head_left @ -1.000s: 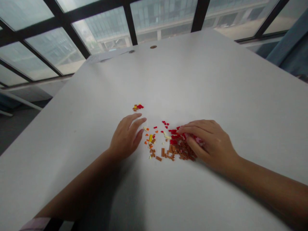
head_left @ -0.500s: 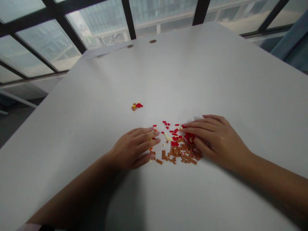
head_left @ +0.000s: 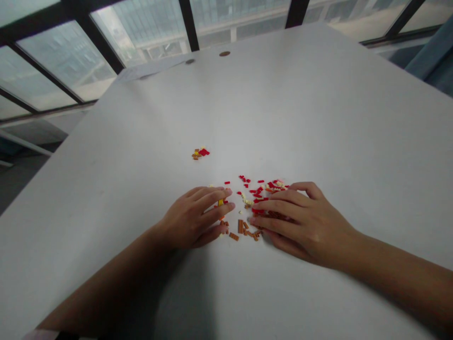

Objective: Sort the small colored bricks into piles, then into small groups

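A scatter of tiny bricks (head_left: 247,200), red, brown, orange, yellow and cream, lies on the white table (head_left: 247,108) in front of me. My left hand (head_left: 194,219) rests flat at the scatter's left edge, fingers stretched out over a few orange and yellow pieces. From the right, my right hand (head_left: 300,222) lies flat across the brown and red bricks, fingers extended leftward and covering most of them. Neither hand lifts a piece that I can see.
A small separate cluster of red, yellow and brown bricks (head_left: 200,153) sits farther back to the left. Two round holes (head_left: 224,53) mark the table's far edge, with a sheet of paper (head_left: 148,72) near them. Large windows stand beyond.
My left hand slid right onto the orange and yellow pieces. My right hand moved left and nearer, covering the brown bricks and exposing red and cream ones behind it.
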`<state>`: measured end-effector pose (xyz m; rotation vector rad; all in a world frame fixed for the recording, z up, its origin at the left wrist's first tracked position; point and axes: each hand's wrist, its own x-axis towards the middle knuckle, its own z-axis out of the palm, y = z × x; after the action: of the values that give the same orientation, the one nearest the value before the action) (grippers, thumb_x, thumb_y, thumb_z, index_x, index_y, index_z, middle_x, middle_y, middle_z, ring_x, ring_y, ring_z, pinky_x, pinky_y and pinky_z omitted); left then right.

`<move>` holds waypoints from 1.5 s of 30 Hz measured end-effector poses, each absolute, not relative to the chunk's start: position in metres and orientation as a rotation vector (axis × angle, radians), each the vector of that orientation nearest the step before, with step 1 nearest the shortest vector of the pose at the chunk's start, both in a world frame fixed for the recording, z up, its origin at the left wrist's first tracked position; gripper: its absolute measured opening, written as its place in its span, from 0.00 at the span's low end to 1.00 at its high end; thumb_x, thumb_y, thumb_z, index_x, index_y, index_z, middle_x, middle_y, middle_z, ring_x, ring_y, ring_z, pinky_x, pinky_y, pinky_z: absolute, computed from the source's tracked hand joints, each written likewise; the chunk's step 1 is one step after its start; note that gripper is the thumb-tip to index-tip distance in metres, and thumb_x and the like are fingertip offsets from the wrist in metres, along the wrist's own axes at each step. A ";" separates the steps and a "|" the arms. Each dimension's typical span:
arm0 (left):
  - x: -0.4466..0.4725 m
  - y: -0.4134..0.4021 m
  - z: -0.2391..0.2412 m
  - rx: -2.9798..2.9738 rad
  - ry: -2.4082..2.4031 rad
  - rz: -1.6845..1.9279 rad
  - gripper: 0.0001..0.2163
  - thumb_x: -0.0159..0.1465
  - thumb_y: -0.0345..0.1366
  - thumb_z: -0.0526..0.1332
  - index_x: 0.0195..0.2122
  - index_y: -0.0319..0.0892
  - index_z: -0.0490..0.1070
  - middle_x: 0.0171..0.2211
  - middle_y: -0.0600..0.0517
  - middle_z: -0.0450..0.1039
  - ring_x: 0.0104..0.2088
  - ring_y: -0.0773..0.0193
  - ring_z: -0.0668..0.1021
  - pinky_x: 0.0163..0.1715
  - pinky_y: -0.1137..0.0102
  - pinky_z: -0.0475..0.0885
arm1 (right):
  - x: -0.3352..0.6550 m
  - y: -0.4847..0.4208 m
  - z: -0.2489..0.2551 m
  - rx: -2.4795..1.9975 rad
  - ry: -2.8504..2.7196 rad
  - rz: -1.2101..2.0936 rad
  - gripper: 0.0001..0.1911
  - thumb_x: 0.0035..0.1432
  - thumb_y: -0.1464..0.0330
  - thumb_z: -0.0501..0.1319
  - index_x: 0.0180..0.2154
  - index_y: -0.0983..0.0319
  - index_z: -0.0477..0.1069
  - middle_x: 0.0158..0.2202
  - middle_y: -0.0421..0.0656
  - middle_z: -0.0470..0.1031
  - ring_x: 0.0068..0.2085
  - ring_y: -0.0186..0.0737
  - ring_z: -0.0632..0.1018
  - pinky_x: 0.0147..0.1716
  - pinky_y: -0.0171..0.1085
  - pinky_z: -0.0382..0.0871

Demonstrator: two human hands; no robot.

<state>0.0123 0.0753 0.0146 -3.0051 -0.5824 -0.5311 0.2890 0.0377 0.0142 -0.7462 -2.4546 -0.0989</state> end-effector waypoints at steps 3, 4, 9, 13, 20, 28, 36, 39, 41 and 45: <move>0.012 0.076 0.015 -3.005 -0.586 -0.536 0.14 0.71 0.40 0.53 0.52 0.39 0.70 0.54 0.38 0.75 0.53 0.53 0.78 0.51 0.59 0.76 | 0.290 0.040 0.012 -0.757 -2.420 -0.099 0.07 0.66 0.71 0.60 0.42 0.57 0.76 0.41 0.38 0.84 0.42 0.39 0.80 0.45 0.45 0.64; 0.012 0.076 0.015 -3.005 -0.592 -0.531 0.14 0.71 0.40 0.53 0.53 0.39 0.70 0.54 0.39 0.75 0.53 0.53 0.78 0.51 0.59 0.76 | 0.291 0.040 0.011 -0.756 -2.417 -0.091 0.06 0.66 0.71 0.60 0.42 0.57 0.76 0.40 0.37 0.84 0.41 0.38 0.80 0.45 0.45 0.64; 0.011 0.076 0.014 -3.014 -0.593 -0.523 0.15 0.71 0.41 0.53 0.54 0.40 0.69 0.55 0.39 0.74 0.53 0.52 0.78 0.51 0.59 0.76 | 0.295 0.044 0.006 -0.761 -2.373 0.003 0.06 0.66 0.70 0.61 0.43 0.56 0.75 0.39 0.37 0.84 0.39 0.36 0.80 0.45 0.43 0.65; 0.012 0.077 0.015 -2.998 -0.597 -0.524 0.14 0.71 0.40 0.53 0.52 0.39 0.70 0.54 0.39 0.75 0.52 0.52 0.78 0.50 0.59 0.76 | 0.295 0.044 0.004 -0.777 -2.318 0.138 0.06 0.66 0.71 0.61 0.43 0.56 0.74 0.38 0.38 0.83 0.38 0.34 0.80 0.46 0.42 0.66; 0.012 0.077 0.014 -3.009 -0.605 -0.519 0.15 0.71 0.40 0.55 0.54 0.41 0.69 0.54 0.40 0.75 0.53 0.53 0.78 0.52 0.59 0.75 | 0.296 0.044 0.005 -0.884 -2.243 0.204 0.07 0.64 0.72 0.62 0.42 0.56 0.74 0.38 0.39 0.84 0.37 0.35 0.82 0.44 0.41 0.71; 0.012 0.078 0.013 -3.025 -0.595 -0.526 0.15 0.71 0.40 0.54 0.55 0.40 0.68 0.55 0.39 0.74 0.54 0.52 0.78 0.52 0.58 0.75 | 0.296 0.048 0.002 -0.936 -2.287 0.141 0.05 0.65 0.70 0.60 0.38 0.57 0.75 0.36 0.39 0.84 0.37 0.38 0.82 0.40 0.43 0.70; 0.011 0.079 0.012 -2.998 -0.587 -0.506 0.15 0.72 0.40 0.53 0.55 0.40 0.68 0.55 0.39 0.75 0.54 0.53 0.78 0.52 0.59 0.74 | 0.298 0.046 0.008 -0.936 -2.292 0.085 0.09 0.63 0.73 0.57 0.38 0.57 0.76 0.39 0.41 0.83 0.39 0.42 0.80 0.42 0.45 0.67; 0.011 0.079 0.012 -2.991 -0.588 -0.510 0.15 0.71 0.40 0.53 0.54 0.40 0.68 0.54 0.39 0.75 0.53 0.53 0.78 0.52 0.59 0.75 | 0.297 0.046 0.009 -0.901 -2.336 0.064 0.12 0.64 0.73 0.55 0.39 0.57 0.76 0.40 0.42 0.82 0.41 0.41 0.79 0.42 0.45 0.66; 0.011 0.079 0.012 -2.986 -0.583 -0.530 0.15 0.71 0.40 0.54 0.54 0.39 0.69 0.54 0.39 0.75 0.53 0.53 0.78 0.51 0.59 0.75 | 0.297 0.046 0.009 -0.877 -2.358 0.077 0.12 0.64 0.74 0.55 0.40 0.58 0.76 0.41 0.42 0.82 0.41 0.40 0.79 0.43 0.44 0.65; 0.012 0.079 0.012 -2.984 -0.580 -0.520 0.15 0.72 0.40 0.53 0.54 0.39 0.69 0.54 0.39 0.75 0.53 0.53 0.78 0.51 0.59 0.75 | 0.298 0.047 0.008 -0.856 -2.369 0.077 0.11 0.65 0.73 0.56 0.39 0.58 0.76 0.40 0.42 0.82 0.41 0.39 0.79 0.43 0.43 0.65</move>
<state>0.0116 0.0789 0.0122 -2.9841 -0.5801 -0.5200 0.2981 0.0472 0.0076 -0.8560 -2.3692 0.0768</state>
